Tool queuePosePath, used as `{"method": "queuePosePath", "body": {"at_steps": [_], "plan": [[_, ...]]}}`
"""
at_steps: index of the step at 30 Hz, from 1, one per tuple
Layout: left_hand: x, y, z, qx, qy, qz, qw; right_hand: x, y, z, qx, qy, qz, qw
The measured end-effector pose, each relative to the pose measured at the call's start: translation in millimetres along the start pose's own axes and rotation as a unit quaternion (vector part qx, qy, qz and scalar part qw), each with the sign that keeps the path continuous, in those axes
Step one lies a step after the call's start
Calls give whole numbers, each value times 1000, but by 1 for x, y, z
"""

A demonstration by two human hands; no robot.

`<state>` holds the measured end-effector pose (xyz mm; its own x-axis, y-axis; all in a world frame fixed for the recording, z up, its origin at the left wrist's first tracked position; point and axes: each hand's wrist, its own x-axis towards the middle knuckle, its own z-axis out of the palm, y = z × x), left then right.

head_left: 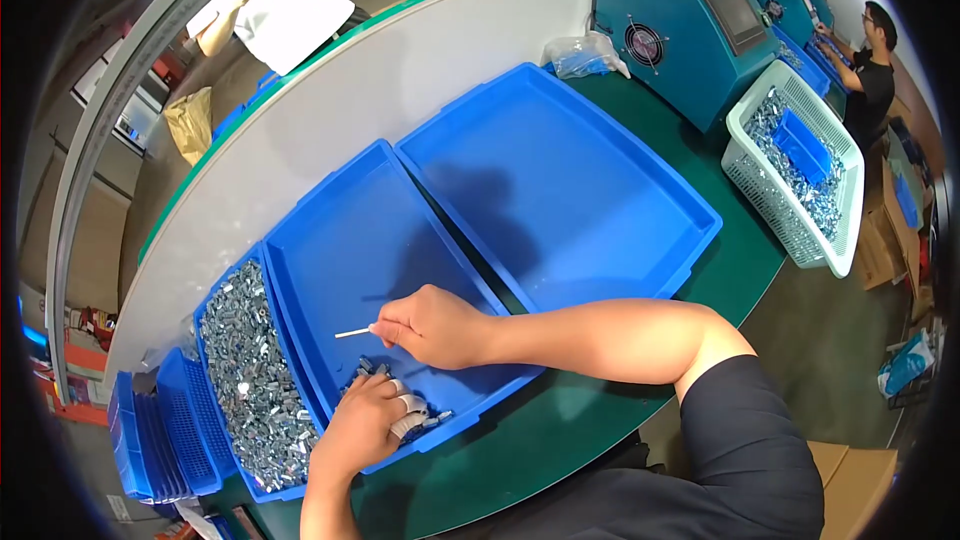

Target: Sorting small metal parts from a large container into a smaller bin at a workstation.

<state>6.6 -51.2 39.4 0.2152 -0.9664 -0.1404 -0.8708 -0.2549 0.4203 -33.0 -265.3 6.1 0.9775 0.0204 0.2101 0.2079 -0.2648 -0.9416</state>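
My right hand point(432, 325) pinches a thin white stick point(352, 333) that points left over the floor of the middle blue tray point(350, 240). My left hand point(365, 423), with white finger cots on two fingers, rests at the tray's near corner on a small heap of little silver metal parts point(372, 372). Left of it, a narrower blue tray point(255, 365) is heaped with several of the same shiny parts. A second large blue tray point(550, 175) lies to the right with nothing in it.
A white basket point(795, 175) of metal parts with a small blue bin inside stands at the right, beside a teal machine point(690, 25) with a screen. Stacked blue baskets point(165, 430) sit far left. A white divider wall point(380, 80) runs behind. Other people work beyond it and at far right.
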Motion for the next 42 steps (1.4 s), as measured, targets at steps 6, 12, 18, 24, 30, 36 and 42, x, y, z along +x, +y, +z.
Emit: {"method": "queuePosePath", "body": {"at_steps": [6, 12, 18, 24, 30, 36, 42], "plan": [[-21, -2, -9, -95, 47, -24, 994, 0, -3, 0, -10, -6, -21, 1000], [-35, -3, 4, -267, 207, -88, 937, 1, 3, 6, 8, -7, -73, 997], [-22, -12, 20, -506, 371, -184, 756, 1, 0, 1, 11, 10, -59, 998], [-8, -16, 25, -593, 523, -167, 589, -2, -19, -7, 50, -49, -47, 996], [-12, -14, 34, -586, 499, -138, 623, -5, -6, -4, -21, -73, -64, 995], [-3, -3, 33, -456, 508, -174, 710, -1, -3, -3, -55, -99, -53, 992], [-4, -6, 38, -505, 439, -163, 726, -12, -3, -18, -113, -77, -88, 987]]}}
